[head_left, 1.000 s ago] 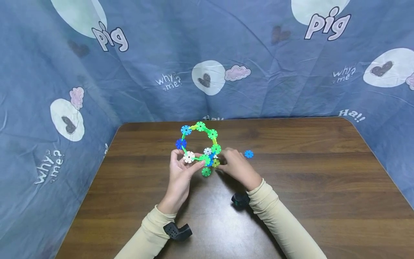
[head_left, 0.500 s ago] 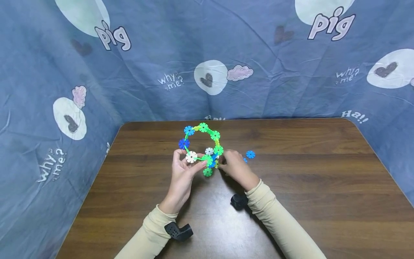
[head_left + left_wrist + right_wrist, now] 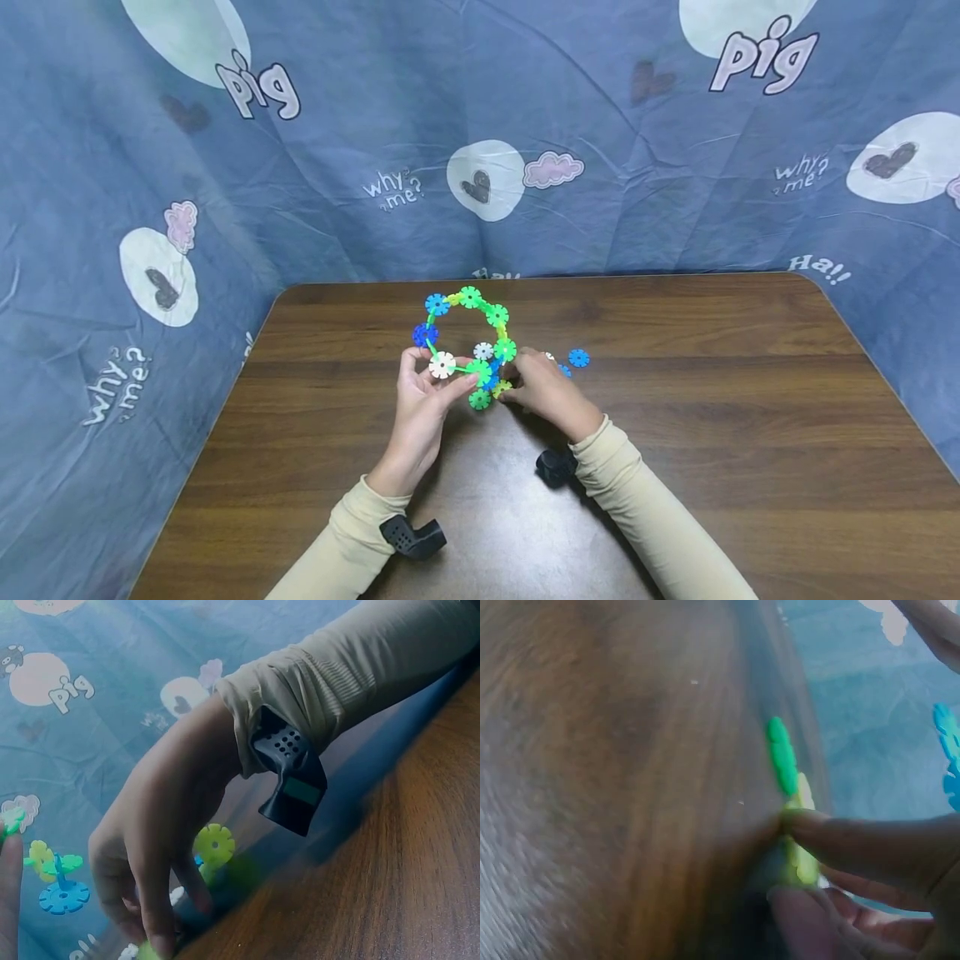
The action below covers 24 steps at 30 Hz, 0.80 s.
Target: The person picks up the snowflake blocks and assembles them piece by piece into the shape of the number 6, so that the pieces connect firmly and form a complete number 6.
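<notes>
A ring of toothed plastic discs in green, blue, yellow and white [image 3: 497, 315] is at the far part of the brown wood-grain counter [image 3: 750, 400], a little left of its middle. The left hand [image 3: 422, 398] is clamped on the ring's near side, thumb on a green toothed disc [image 3: 477, 372], just right of a white toothed disc [image 3: 442, 365]. The right hand [image 3: 551, 387] pinches a yellow-green toothed disc [image 3: 501, 389] between thumb and fingers, beside a lower green toothed disc [image 3: 479, 400]. Right of this hand lies a flat blue toothed disc [image 3: 578, 357]; a second blue disc [image 3: 566, 370] shows partly behind the hand.

Both arms wear cream sleeves [image 3: 641, 492], with a black plastic wrist device [image 3: 412, 536] on the left and another [image 3: 557, 468] on the right. Beyond the counter, a blue printed cloth [image 3: 600, 225] reads "pig" at far left and far right, "why? me?" in three places, and "Ha!!" above the far right corner; another word by the far edge is cut off.
</notes>
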### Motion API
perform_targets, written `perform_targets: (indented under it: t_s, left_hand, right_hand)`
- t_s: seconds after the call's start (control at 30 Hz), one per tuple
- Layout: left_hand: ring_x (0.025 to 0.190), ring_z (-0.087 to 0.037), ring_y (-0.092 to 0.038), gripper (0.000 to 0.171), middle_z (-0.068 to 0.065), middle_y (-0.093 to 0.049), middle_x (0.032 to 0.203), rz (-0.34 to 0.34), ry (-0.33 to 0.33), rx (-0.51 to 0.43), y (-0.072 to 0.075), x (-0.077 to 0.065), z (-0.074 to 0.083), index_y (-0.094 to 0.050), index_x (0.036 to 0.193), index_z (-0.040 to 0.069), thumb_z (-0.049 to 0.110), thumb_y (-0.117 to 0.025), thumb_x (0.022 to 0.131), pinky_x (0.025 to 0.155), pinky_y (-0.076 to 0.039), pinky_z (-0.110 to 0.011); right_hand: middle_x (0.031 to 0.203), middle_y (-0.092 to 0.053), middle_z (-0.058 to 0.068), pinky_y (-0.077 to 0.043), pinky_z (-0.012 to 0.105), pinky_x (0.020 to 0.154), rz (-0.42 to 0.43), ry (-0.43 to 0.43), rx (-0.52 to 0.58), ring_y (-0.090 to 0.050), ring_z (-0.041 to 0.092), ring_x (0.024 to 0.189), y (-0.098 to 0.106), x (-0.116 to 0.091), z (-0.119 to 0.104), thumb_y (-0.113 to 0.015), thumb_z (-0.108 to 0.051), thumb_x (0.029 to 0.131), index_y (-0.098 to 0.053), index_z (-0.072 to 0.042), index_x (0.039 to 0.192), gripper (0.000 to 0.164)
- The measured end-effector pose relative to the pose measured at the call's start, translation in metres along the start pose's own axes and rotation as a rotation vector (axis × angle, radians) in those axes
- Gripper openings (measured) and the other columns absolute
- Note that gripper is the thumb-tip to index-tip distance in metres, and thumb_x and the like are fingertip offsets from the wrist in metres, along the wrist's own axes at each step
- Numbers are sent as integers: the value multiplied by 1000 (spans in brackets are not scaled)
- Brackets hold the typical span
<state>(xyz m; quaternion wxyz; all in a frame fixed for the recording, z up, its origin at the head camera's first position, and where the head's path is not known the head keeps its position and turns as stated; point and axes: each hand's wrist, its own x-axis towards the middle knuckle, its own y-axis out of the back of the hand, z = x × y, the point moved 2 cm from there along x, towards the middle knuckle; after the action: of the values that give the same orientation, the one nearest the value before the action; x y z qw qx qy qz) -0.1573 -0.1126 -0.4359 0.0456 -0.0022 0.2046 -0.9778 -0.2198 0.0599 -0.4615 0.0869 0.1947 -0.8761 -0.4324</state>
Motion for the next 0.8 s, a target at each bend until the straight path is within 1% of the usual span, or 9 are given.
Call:
perform_targets:
  t_s: [0.13,0.2,0.33,0.4,0.47,0.53,0.6,0.73,0.8]
  left_hand:
    - [81,-11,-72,55,-1,-77,95,3,3,-2,1,0,1,-33,110,18,-18,-67,87,77,-63,-26]
    - [82,-11,-72,55,-1,-77,96,6,9,-1,2,0,1,-33,110,18,-18,-67,87,77,-63,-25]
    - [81,-11,-72,54,-1,-78,96,2,11,-6,2,1,2,-32,109,19,-17,-67,88,78,-63,-25]
    - [80,-10,-72,54,-1,-78,96,-2,10,-11,2,1,2,-32,108,19,-18,-66,88,78,-63,-25]
    - [79,-10,-73,55,-1,-77,95,-7,10,-15,2,2,2,-31,107,19,-18,-66,88,78,-63,-26]
    - [79,-10,-73,55,-1,-77,95,-6,12,-29,2,2,3,-31,107,19,-19,-66,88,78,-63,-25]
    - [80,-10,-72,55,-2,-77,96,-2,15,-39,2,2,3,-31,107,20,-19,-66,87,78,-63,-25]
    - [81,-11,-73,56,-2,-77,96,5,25,-55,2,2,3,-32,107,20,-19,-66,87,77,-63,-25]
    - [81,-11,-73,56,-1,-77,95,4,36,-58,2,1,2,-31,107,20,-19,-66,87,77,-63,-25]
  right_hand:
    - [91,-76,12,-56,23,61,-19,22,61,-68,12,61,10,-1,4,-84,-8,83,-71,-2,97,20]
    - [87,-77,11,-58,25,61,1,30,131,-70,16,62,21,-3,7,-81,-6,86,-70,-3,97,16]
    - [90,-79,15,-63,36,64,116,27,442,-77,31,74,47,-11,13,-77,-4,90,-73,0,104,15]
    - [91,-80,15,-64,41,69,161,35,593,-78,31,77,56,-15,14,-78,-5,90,-74,1,107,18]
    - [92,-80,14,-65,43,72,160,61,702,-79,25,79,61,-17,13,-78,-5,90,-74,3,107,19]
    - [91,-80,11,-65,43,72,151,85,748,-78,17,78,64,-18,11,-78,-5,91,-74,4,107,19]
    - [89,-80,4,-65,39,69,186,99,755,-76,12,74,66,-19,9,-78,-7,91,-73,4,105,18]
    - [84,-78,-5,-62,30,62,294,114,800,-74,11,69,70,-20,7,-77,-5,90,-72,5,102,17]
    - [84,-77,-5,-62,30,61,274,140,834,-73,11,69,68,-21,6,-77,-2,90,-70,7,102,16]
